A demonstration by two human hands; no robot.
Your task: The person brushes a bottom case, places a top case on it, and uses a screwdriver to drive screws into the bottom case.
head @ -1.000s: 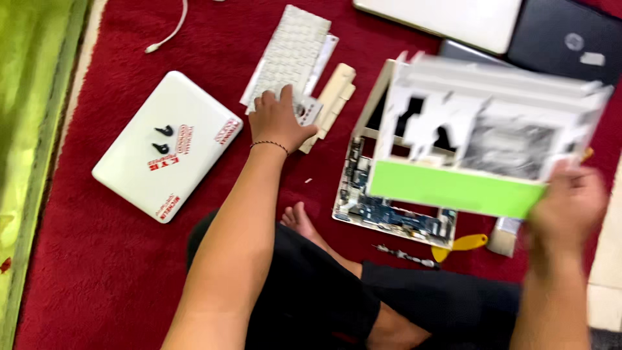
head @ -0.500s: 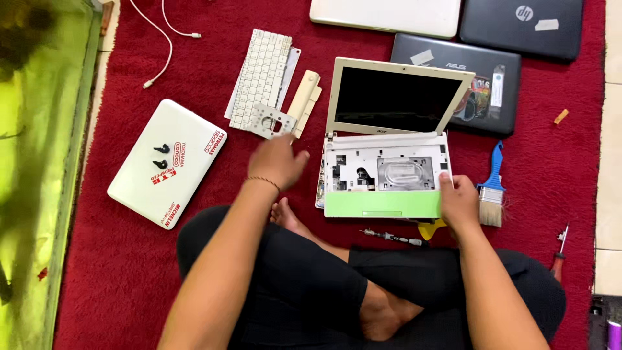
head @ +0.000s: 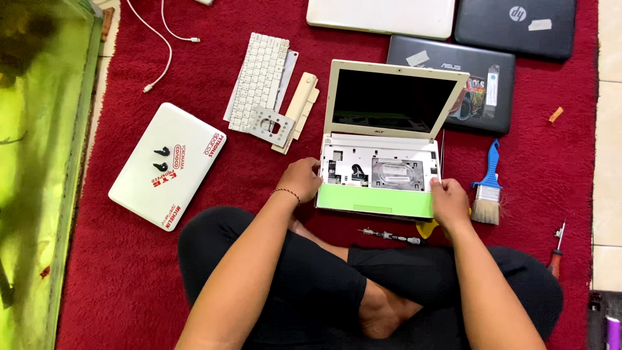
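**Both hands on the open netbook, centre frame**

My left hand point(head: 301, 181) grips the left edge of the netbook point(head: 379, 172) base, fingers curled on it. My right hand point(head: 448, 202) pinches the lower right corner of the green palmrest. Keyboard bay is bare, screen upright. Netbook sits on the red carpet point(head: 214, 259) just above my crossed legs. Detached white keyboard point(head: 259, 81) lies upper left of it. Brush point(head: 487, 188) just right of my right hand. Small screwdriver point(head: 392, 236) below the base. White laptop point(head: 167, 165), lid closed, at left.
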